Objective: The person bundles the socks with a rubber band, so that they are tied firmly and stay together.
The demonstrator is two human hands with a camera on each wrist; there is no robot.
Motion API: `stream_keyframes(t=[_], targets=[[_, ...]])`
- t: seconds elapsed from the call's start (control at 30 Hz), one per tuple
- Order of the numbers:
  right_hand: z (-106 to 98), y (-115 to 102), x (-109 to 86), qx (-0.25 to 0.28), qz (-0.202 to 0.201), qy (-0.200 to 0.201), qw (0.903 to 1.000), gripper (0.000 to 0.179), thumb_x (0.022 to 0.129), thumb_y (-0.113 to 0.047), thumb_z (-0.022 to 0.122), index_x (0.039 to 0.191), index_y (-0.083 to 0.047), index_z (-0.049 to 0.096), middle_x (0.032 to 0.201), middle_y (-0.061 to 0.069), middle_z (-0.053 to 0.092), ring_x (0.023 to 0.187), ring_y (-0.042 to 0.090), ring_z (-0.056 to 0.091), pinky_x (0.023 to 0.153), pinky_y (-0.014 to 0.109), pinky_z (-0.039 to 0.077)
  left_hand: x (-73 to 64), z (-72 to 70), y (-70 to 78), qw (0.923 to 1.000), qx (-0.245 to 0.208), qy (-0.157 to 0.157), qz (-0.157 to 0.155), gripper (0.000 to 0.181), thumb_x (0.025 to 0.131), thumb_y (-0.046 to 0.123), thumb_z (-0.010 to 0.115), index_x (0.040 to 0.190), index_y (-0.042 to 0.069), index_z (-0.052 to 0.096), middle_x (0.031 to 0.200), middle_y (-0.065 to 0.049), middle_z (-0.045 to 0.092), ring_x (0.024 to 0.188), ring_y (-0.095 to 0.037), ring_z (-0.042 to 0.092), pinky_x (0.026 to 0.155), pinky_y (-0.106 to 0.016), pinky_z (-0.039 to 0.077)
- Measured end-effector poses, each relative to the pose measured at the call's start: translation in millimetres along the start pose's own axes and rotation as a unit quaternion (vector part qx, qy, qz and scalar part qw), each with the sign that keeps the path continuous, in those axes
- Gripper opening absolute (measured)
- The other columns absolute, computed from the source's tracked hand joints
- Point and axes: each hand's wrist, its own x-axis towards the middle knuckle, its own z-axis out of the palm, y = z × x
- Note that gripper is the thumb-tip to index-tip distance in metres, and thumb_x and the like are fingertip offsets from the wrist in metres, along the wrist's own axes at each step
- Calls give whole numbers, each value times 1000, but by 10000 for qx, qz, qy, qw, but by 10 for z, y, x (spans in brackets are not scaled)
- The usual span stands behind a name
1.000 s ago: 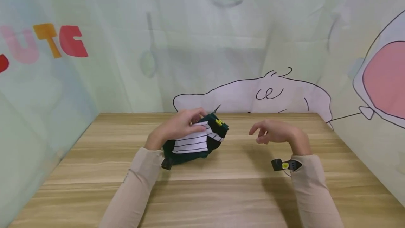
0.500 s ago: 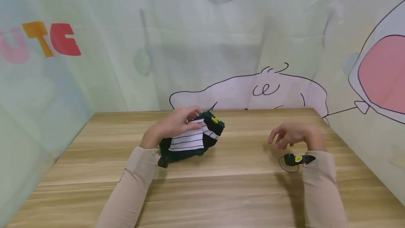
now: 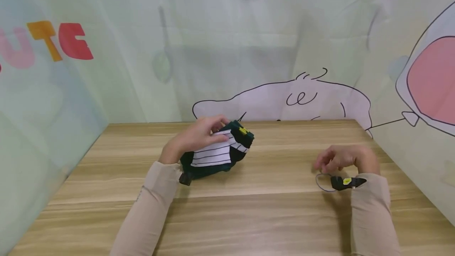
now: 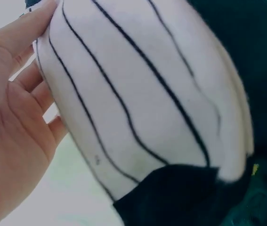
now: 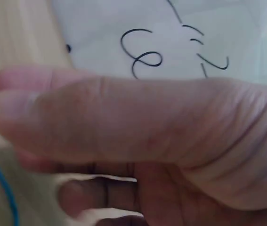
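Note:
My left hand (image 3: 200, 135) grips a soft bundle of folded cloth (image 3: 213, 154) from its upper left side, thumb over the front. The cloth is dark green and black, with a white panel crossed by thin black stripes and a small yellow mark near its top right corner. In the left wrist view the striped white panel (image 4: 138, 94) fills the middle, the thumb overlapping its edge and the other fingers partly behind it. My right hand (image 3: 346, 158) hovers low over the right part of the table, its fingers loosely bent and holding nothing.
A wood-grain table (image 3: 249, 224) spreads below both hands. Printed curtains (image 3: 227, 78) stand along its back and sides. From the right wrist's black camera (image 3: 342, 183) hangs a thin cord loop (image 3: 321, 187), below the right fingertips.
My right hand has moved right and a little toward me, away from the cloth bundle. The left hand keeps its hold on the bundle in about the same place.

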Motion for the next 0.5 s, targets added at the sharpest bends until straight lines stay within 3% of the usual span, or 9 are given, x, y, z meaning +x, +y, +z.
stream_keyframes(t=[0.23,0.4,0.5], targets=[[41,126,60,250,-54,-182,9995,24,84,-8,77,104,2,69,78,-2,57,74,12,49,70,29,38,-10,-10,17,9998,-116,149,-110,37,94,23,72,127,15,56,103,-4,69,92,-19,63,84,-41,51],[52,160,87,52,-205,-195,9996,19,83,-3,75,98,4,65,78,-2,56,71,11,48,67,24,39,-12,-38,31,9994,-262,234,-52,42,95,22,72,131,16,52,104,-6,70,92,-21,64,84,-43,51],[81,139,105,-173,3,-38,9998,16,80,-3,76,91,0,65,77,-3,56,70,11,48,65,24,37,-8,-46,24,9993,-273,257,-21,42,95,21,72,131,16,51,105,-5,70,92,-20,64,84,-43,50]])
